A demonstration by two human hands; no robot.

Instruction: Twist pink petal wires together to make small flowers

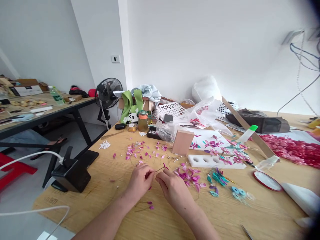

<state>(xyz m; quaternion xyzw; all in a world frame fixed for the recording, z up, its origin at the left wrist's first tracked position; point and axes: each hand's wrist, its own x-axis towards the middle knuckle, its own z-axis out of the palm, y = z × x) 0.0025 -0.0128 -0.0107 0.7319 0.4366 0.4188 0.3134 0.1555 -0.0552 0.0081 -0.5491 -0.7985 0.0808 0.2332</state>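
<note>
At a wooden workbench (100, 206), I look down on a left hand (142, 178) pinching a thin, wire-like stem (159, 169) tipped with a magenta petal (164, 165), a fingertip hold that seems meant to leave the petal clear. The right hand (172, 186) curls narrow just beside it; whether it grips anything, I cannot tell. Thin, glossy loose petals (187, 175) lie near, likely for easy reach. Beyond them, a smooth white block (201, 164) with round hollows sits beside an upright, flat-faced wood block (183, 142).
</note>
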